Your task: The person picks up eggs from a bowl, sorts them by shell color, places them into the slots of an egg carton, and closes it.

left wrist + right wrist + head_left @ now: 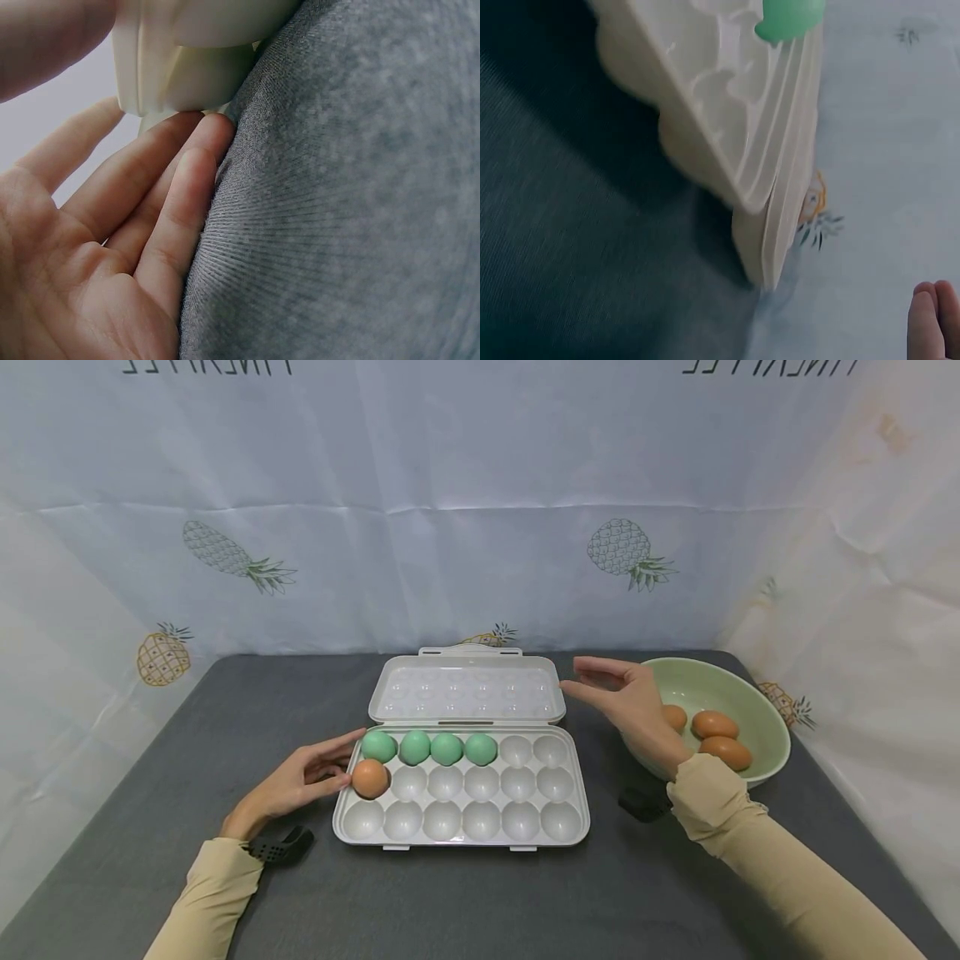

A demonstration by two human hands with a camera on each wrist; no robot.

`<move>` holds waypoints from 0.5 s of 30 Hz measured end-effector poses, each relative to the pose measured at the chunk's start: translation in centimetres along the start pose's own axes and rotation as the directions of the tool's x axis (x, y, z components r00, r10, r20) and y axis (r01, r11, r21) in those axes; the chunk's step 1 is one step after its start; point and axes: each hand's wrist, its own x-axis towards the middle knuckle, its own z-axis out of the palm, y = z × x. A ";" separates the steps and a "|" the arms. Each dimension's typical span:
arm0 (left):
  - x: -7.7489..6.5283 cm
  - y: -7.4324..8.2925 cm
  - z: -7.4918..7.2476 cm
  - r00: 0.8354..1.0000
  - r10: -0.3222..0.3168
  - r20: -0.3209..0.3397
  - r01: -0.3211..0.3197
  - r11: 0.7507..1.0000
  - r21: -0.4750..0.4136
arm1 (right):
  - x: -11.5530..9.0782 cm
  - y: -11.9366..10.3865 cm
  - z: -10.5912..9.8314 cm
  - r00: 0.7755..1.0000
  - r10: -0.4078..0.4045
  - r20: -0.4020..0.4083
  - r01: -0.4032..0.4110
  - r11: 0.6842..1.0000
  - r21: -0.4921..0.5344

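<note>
Beside the egg carton (463,801), left hand (294,783) touching it, right hand (637,706) raised, both hands look unclenched.

Left wrist camera, my feed. Left hand (112,247) fills the lower left, palm toward me, fingers fairly straight and pointing up and right. Fingertips reach the rim and underside of a cream-white tray (208,79) at top centre; I read light contact for at least two of them. Little finger lower, lying along the dark grey cloth (352,187) that takes up the whole right side, its weave plain to me. Thumb (52,41) blurred, upper left, close to the tray's side. Pale backdrop (56,109) between thumb and fingers.
</note>
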 end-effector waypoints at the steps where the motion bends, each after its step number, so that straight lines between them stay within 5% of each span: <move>1: 0.0 0.0 0.0 1.000 0.004 -0.001 -0.004 1.000 0.002 | -0.2 0.0 -0.5 1.000 0.008 -0.006 -0.008 1.000 -0.011; 15: -0.1 -0.1 -0.1 1.000 0.002 0.007 -0.002 1.000 -0.022 | -1.7 2.4 -5.4 0.998 0.046 -0.051 -0.049 0.997 -0.067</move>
